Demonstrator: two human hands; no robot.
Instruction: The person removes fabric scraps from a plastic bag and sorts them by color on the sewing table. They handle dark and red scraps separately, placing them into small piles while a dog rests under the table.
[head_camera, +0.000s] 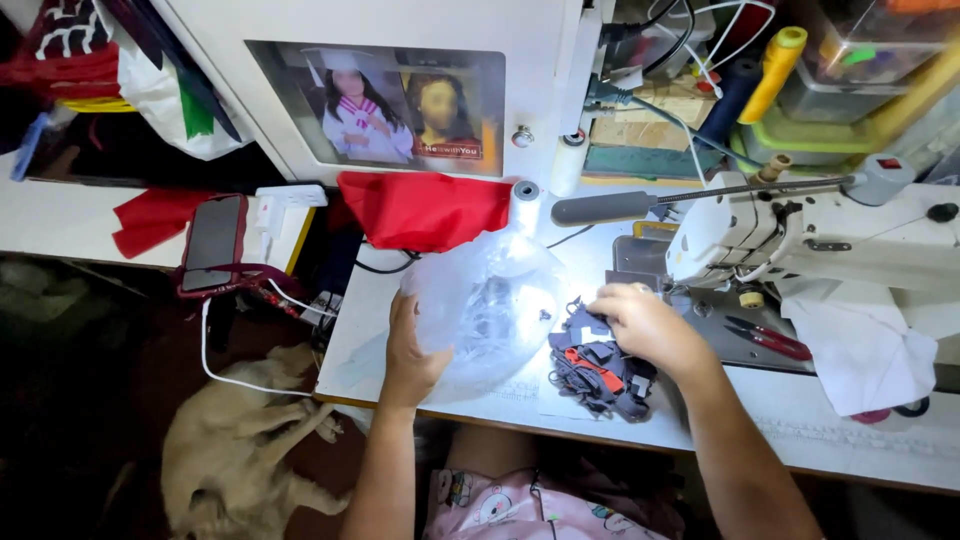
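Lamp-lit white worktable (700, 425), dim floor (90, 400)

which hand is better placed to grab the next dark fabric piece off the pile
Right. The right hand already rests on the pile, while the left hand grips the clear bag beside it.

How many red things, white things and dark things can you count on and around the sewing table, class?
Red: 3 – red cloth behind the clear plastic bag that the left hand holds, red cloth on the side shelf, red-handled snips
White: 2 – sewing machine, white cloth
Dark: 1 – pile of dark pieces under the right hand
Total: 6
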